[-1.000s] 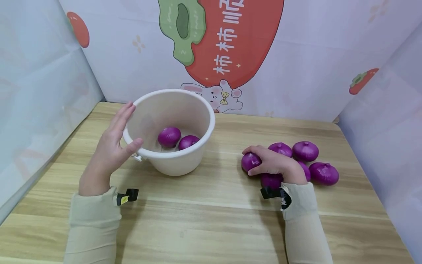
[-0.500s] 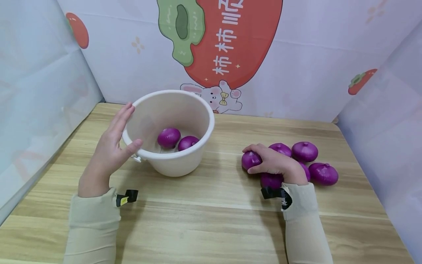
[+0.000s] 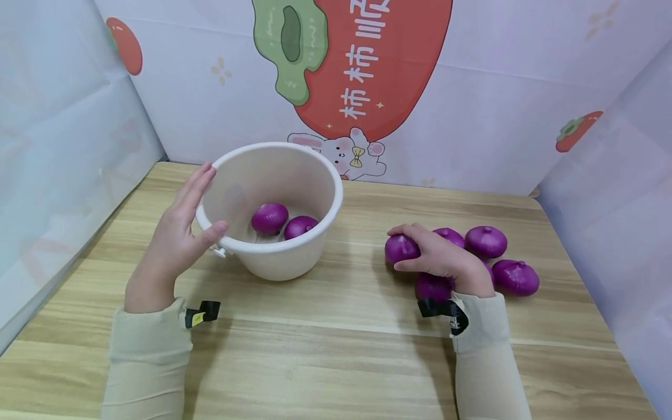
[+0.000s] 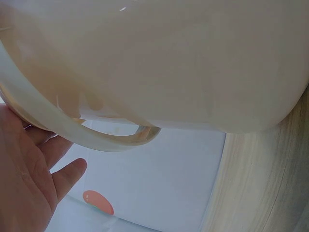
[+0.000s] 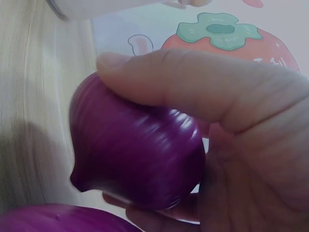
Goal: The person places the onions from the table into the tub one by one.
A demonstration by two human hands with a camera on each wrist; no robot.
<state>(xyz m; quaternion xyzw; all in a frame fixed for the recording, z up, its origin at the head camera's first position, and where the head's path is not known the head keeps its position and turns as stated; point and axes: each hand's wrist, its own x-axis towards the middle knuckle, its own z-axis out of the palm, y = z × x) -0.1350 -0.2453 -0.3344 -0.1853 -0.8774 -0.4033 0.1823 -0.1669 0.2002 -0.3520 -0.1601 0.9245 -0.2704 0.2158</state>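
My right hand (image 3: pixel 441 256) grips a red onion (image 3: pixel 401 249) between thumb and fingers, at the left side of a group of red onions. The right wrist view shows that onion (image 5: pixel 135 140) close up, its pointed end turned down and left. At left stands a white bucket (image 3: pixel 278 263) with two red onions (image 3: pixel 270 219) at its bottom. My left hand (image 3: pixel 170 239) is at the bucket's left rim, thumb and fingers spread and fairly straight. In the left wrist view the same hand (image 4: pixel 29 169) lies beside the bucket's pale wall (image 4: pixel 183 63).
Several red onions (image 3: pixel 486 241) lie around and partly under my right hand on the wooden table (image 3: pixel 325 361). A printed cloth wall (image 3: pixel 472 116) rises behind the table, with more cloth on both sides. The bucket stands near the back edge.
My right hand has raised the gripped onion slightly, and the hand has shifted a little up in the head view. The left hand and the bucket have stayed in place.
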